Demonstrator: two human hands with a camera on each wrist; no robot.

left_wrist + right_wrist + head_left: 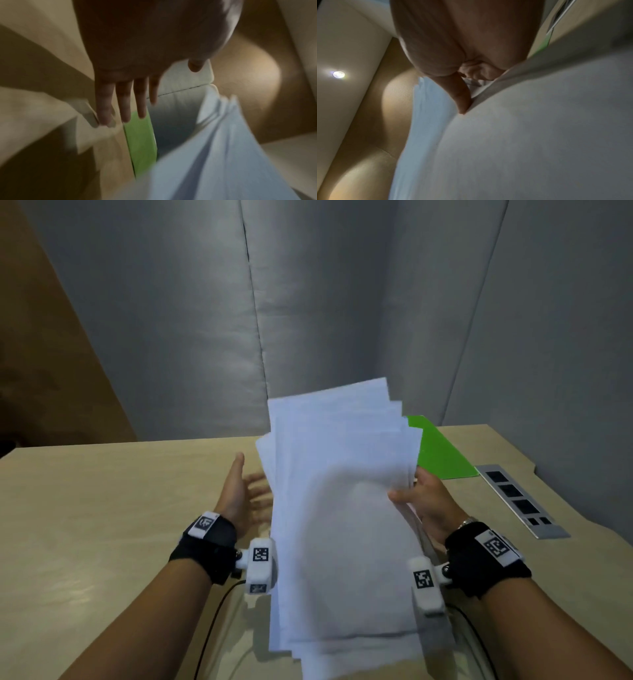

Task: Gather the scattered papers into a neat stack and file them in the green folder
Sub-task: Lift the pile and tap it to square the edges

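Observation:
A loose stack of white papers [339, 508] is held up off the table, its sheets fanned unevenly at the top. My right hand [416, 496] grips the stack's right edge, thumb on the front; the right wrist view shows that thumb [462, 100] pressed on the papers [530, 135]. My left hand [245, 491] is just left of the stack, fingers straight and spread, holding nothing; in the blurred left wrist view its fingers [123, 105] reach toward the papers [214, 155]. The green folder [440, 450] lies flat on the table behind the stack, partly hidden; the green folder [140, 142] also shows beyond the left fingers.
The light wooden table [102, 508] spreads left and in front. A grey strip with black squares [517, 499] lies at the right near the table's edge. Grey padded wall panels [308, 302] stand close behind. Black cables run from the wrist cameras near the front edge.

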